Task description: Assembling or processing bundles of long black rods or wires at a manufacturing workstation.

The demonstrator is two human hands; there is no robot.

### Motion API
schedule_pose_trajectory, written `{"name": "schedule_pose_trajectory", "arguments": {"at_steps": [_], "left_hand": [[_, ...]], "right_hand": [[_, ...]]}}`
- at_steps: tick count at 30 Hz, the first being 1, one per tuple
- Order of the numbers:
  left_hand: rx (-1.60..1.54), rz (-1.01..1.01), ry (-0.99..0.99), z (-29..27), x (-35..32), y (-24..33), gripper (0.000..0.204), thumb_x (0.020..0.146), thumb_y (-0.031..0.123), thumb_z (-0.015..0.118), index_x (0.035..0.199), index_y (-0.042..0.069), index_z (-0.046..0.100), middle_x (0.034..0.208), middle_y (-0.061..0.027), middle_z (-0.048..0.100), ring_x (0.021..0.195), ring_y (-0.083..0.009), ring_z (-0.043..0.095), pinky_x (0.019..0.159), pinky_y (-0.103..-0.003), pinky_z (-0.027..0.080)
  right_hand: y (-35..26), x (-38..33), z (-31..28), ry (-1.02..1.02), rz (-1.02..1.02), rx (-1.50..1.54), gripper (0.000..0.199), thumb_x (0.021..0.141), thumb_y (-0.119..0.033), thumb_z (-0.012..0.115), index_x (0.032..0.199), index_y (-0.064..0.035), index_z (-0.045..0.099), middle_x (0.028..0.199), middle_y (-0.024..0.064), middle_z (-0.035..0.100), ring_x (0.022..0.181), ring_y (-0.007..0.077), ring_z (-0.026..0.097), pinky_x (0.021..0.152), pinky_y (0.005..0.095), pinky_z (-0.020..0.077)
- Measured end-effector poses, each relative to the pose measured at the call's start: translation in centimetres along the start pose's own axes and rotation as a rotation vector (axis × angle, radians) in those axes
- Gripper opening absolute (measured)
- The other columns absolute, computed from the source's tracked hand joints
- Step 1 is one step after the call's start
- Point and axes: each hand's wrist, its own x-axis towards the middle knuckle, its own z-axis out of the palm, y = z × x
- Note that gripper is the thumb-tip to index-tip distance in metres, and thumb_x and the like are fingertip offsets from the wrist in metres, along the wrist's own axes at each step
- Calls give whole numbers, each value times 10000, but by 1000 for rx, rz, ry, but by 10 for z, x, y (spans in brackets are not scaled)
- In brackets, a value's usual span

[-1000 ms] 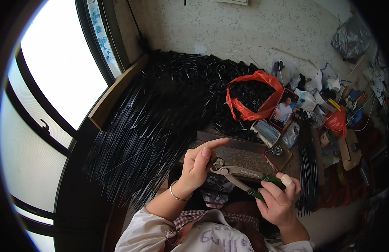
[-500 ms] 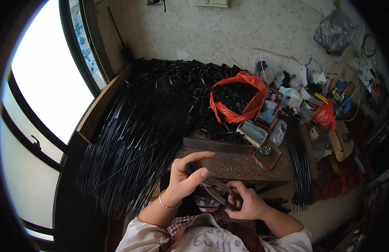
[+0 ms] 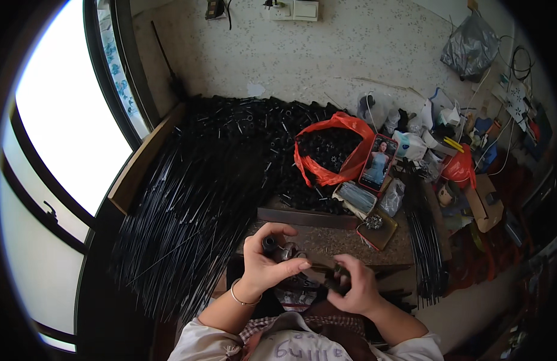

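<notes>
1. A black tube point(image 3: 269, 243) sits in the left hand point(image 3: 256, 266), just inside the bent index finger. The other fingers curl round behind it, largely hidden, while the thumb stretches out to the right, well apart from the index fingertip.
2. The pliers point(image 3: 317, 272) lie partly behind that thumb; the right hand point(image 3: 358, 287) has its fingers bent round the handles. How far the handles are spread is too blurred to tell.
3. Both things are held above the near edge of the counter point(image 3: 314, 237).
4. The tube's round open end faces up toward the camera; its length is hidden by the hand.
5. The pliers' head points left, toward the tube; their long axis slants down to the right.
6. Purple lettering crosses the pale shirt point(image 3: 305, 344), upside down and partly folded. Print on the phone point(image 3: 378, 161) is too small to read.
</notes>
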Motion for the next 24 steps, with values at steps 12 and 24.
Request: {"name": "schedule_pose_trajectory", "arguments": {"at_steps": [12, 24], "left_hand": [[52, -1, -118, -18, -9, 8, 409, 471, 270, 719, 708, -5, 529, 470, 36, 407, 416, -32, 345, 403, -161, 238], [-29, 60, -144, -49, -27, -3, 566, 421, 412, 737, 737, -3, 517, 467, 38, 417, 398, -16, 353, 380, -153, 235]], "right_hand": [[1, -3, 19, 10, 99, 49, 327, 589, -48, 560, 884, 12, 432, 645, 111, 510, 544, 159, 514, 511, 275, 413], [16, -8, 54, -440, 376, 695, 290, 675, -146, 566, 843, 59, 447, 597, 111, 518, 485, 170, 511, 459, 250, 418]]}}
